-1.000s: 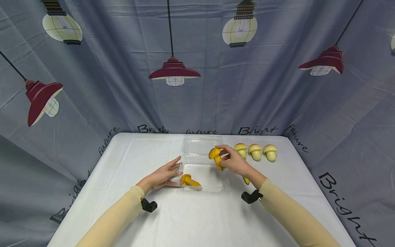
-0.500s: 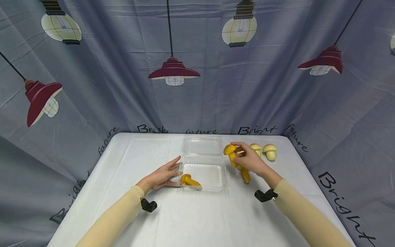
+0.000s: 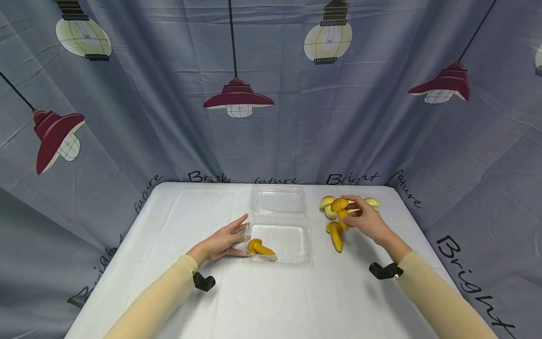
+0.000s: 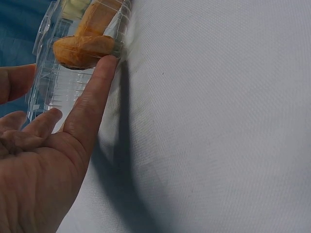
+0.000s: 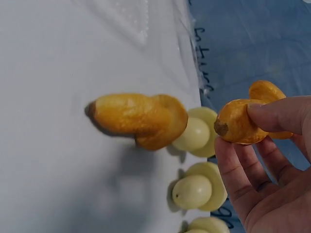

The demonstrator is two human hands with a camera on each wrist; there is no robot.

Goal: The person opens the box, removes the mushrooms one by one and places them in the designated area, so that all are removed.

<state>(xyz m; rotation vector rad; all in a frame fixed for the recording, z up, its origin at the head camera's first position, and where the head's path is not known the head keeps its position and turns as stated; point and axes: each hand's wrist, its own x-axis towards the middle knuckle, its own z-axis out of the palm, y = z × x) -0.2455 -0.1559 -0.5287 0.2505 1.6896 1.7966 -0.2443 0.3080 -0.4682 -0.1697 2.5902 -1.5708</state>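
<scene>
My left hand (image 3: 221,242) touches the left side of a clear plastic clamshell box (image 3: 293,242) with spread fingers; in the left wrist view one straight finger (image 4: 90,102) lies along its lower edge. Inside the box, at the near left, lies an orange mushroom (image 3: 261,248). My right hand (image 3: 369,222) pinches another orange mushroom (image 3: 339,206) by its stem, held above the table with the cap up. Just below it in the head view, a third orange mushroom (image 3: 336,236) rests on the cloth. The right wrist view shows the held mushroom's stem end (image 5: 238,121) between thumb and fingers.
The box's lid (image 3: 277,199) is folded back behind its base. Pale mushrooms with yellowish caps (image 3: 328,202) stand in a row at the back right, partly hidden by my right hand; the rightmost cap (image 3: 372,202) shows beside it. A printed curtain (image 3: 271,146) hangs behind the white table.
My right hand has moved to the right, from over the box to above the right side of the table, still holding the orange mushroom. The left hand has stayed against the box.
</scene>
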